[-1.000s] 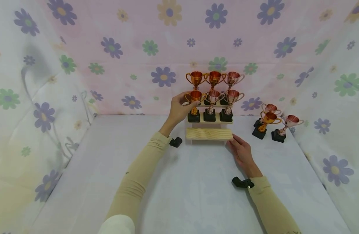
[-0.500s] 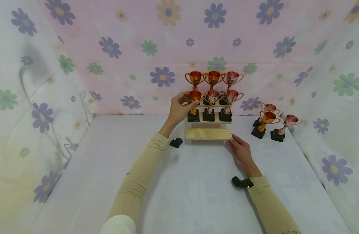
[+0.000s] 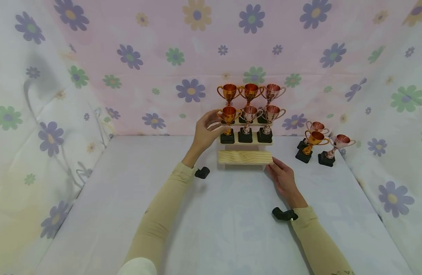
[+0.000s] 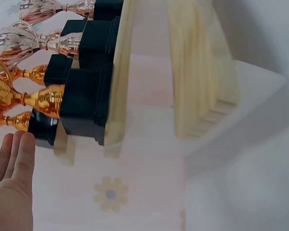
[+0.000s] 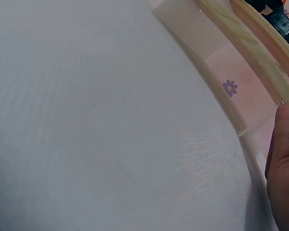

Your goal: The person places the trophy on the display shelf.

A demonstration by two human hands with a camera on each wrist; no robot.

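Holding a three-tier stand [image 3: 245, 157] by the right end of its lowest board [image 4: 202, 77], a person's right grip [image 3: 283, 178] pinches the corner, while the left grip [image 3: 206, 133] lies right beside the gold cup [image 3: 229, 113] at the left end of the middle tier. In the left wrist view the fingers [image 4: 23, 161] of that left grip extend straight, curled round nothing; whether they touch the cup cannot be told. The gold cup stands upright on its black base, handles out to either side, in line with two rose cups [image 3: 250, 113] on the same tier. Behind and above, the top tier carries a further trio [image 3: 251, 91], two gold and one rose, partly hidden by the row in front. Off to the right on the white worktop [image 3: 211, 229], well apart from the stand, three more cups [image 3: 315, 138] stand in a cluster: one gold, two rose. Tan sleeves [image 3: 163, 214] cover both forearms, with a black device [image 3: 202, 172] at each wrist. Flower-print cloth [image 3: 128, 95] rises behind and along both sides.
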